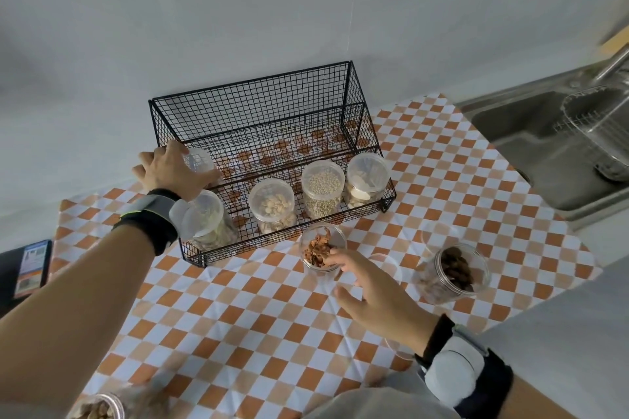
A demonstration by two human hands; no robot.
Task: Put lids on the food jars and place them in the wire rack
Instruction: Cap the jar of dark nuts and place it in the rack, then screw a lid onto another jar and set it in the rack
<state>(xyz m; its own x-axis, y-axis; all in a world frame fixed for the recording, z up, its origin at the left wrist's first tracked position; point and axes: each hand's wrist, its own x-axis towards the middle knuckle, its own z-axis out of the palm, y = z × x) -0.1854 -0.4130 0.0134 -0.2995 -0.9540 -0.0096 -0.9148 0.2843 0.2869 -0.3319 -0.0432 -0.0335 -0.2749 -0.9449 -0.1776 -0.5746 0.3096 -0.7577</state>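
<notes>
A black wire rack [258,102] stands on the checkered cloth against the wall. Its front tier holds several lidded clear jars: one under my wrist [212,223], a nut jar [272,207], a bean jar [322,190] and a jar of pale slices [367,178]. My left hand [170,172] grips a lidded jar [199,163] at the left end of the rack's upper tier. My right hand [371,286] hovers with fingers spread beside an uncovered jar of brown dried pieces [320,250]. Another uncovered jar of dark pieces [451,274] stands to the right. A clear lid [386,265] lies between them.
A steel sink [531,146] with a metal basket [599,126] lies to the right of the cloth. Another jar of nuts [98,410] sits at the bottom left edge. A dark box [29,269] rests at the far left. A second clear lid [439,236] lies near the right jar.
</notes>
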